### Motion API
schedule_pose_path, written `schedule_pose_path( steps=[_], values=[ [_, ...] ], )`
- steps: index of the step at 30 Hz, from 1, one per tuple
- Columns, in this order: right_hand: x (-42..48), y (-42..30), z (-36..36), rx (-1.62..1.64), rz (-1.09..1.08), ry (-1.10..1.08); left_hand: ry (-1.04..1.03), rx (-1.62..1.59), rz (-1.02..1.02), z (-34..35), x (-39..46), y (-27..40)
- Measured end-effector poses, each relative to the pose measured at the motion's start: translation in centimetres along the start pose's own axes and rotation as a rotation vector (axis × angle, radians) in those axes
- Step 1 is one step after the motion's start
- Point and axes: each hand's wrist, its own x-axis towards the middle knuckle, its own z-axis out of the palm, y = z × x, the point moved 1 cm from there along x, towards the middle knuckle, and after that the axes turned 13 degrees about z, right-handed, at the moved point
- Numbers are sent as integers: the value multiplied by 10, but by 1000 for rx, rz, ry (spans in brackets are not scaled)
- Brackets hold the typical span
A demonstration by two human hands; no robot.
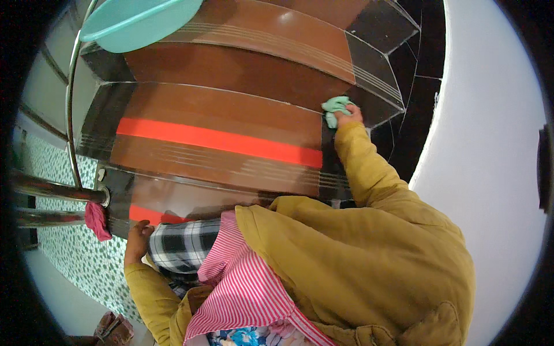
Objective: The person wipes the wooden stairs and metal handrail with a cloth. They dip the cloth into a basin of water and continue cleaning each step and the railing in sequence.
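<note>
My right hand (351, 115) presses a crumpled pale green cloth (335, 106) into the back corner of a stair tread, on its black side tile (329, 142). The brown tread (225, 104) beside it carries a bright red strip (216, 140) across its width and grooved lines near its front edge. My left hand (138, 240) rests by my knee in black and white checked trousers (186, 242), its fingers slightly apart with nothing seen in them. A dark pink cloth (98, 221) lies near the foot of the railing post, not far from that hand.
A turquoise plastic basin (143, 26) stands on a higher step at the upper left. Along the left runs a metal railing (71, 99) with a thick post (60, 191). A white wall (480, 129) borders the right side. Green and white mosaic flooring (65, 251) lies lower left.
</note>
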Motion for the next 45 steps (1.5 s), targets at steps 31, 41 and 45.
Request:
schedule_pose_path(
  steps=[31, 41, 45],
  values=[
    [-174, -127, 216, -423, -978, -810, -31, 128, 20, 5, -4, 76],
    [-47, -55, 121, -159, -898, -754, -41, 273, -44, 5, -10, 89],
    [-30, -7, 46, -259, -441, -391, -50, 287, -29, 13, 3, 64]
  ],
)
